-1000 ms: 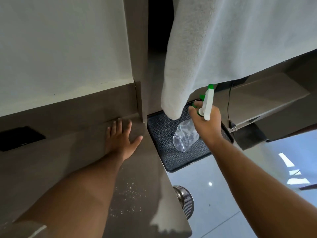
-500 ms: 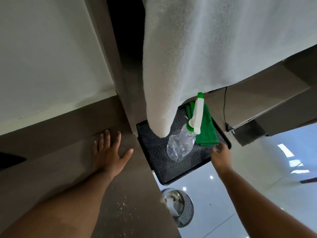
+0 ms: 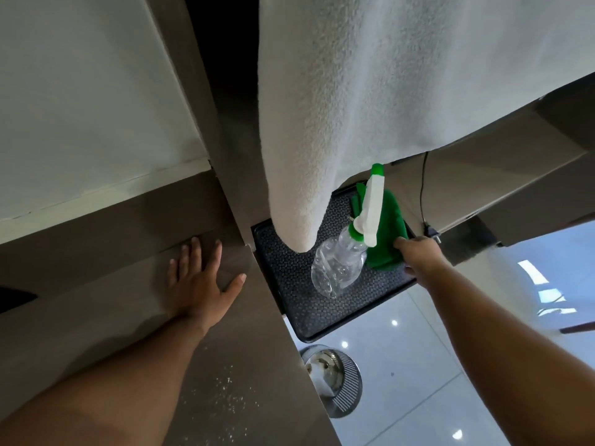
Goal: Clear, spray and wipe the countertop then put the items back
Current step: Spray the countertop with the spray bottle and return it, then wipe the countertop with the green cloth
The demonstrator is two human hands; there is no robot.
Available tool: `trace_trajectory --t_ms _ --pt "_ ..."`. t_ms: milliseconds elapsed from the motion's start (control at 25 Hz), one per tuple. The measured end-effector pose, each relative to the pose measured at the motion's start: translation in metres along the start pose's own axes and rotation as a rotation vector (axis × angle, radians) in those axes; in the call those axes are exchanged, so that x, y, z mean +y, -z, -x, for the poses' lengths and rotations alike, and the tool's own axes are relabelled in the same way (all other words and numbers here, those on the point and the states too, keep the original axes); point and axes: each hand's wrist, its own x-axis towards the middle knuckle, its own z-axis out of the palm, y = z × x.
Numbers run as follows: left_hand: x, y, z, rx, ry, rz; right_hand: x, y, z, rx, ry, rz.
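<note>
While the left hand [image 3: 201,281] is pressed flat and empty on the worktop [image 3: 106,317], the green cloth [image 3: 388,233] on the right-hand tray [image 3: 289,284] is being pinched by the right hand [image 3: 418,257], so the spray bottle [image 3: 346,257] leaning across it could be toppled.

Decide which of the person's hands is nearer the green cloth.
Right. The right hand touches the green cloth on the black tray; the left hand lies flat on the countertop, well apart.
</note>
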Motion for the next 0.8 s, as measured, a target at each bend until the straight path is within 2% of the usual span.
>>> trace_trajectory --t_ms 80,200,320,440,600,720,800 --pt "0.0 0.003 0.0 -0.004 -0.004 0.008 -0.004 0.014 0.041 0.005 0.028 -0.232" --pt "0.0 0.007 0.002 -0.024 -0.001 0.01 0.006 0.043 0.112 0.018 0.021 -0.423" --pt "0.002 0.01 0.003 -0.039 0.002 0.044 0.016 0.058 0.183 -0.088 0.006 -0.407" --pt "0.002 0.01 0.003 -0.044 -0.005 0.071 0.013 0.044 0.247 -0.254 0.057 -0.377" --pt "0.0 0.007 0.005 -0.035 -0.01 0.072 0.016 0.007 0.301 -0.444 0.129 -0.54" --pt "0.0 0.005 -0.001 -0.039 -0.01 0.068 0.043 -0.03 0.309 -0.477 0.058 -0.558" --pt "-0.001 0.003 -0.002 -0.037 -0.013 0.055 0.071 -0.054 0.306 -0.433 0.008 -0.406"
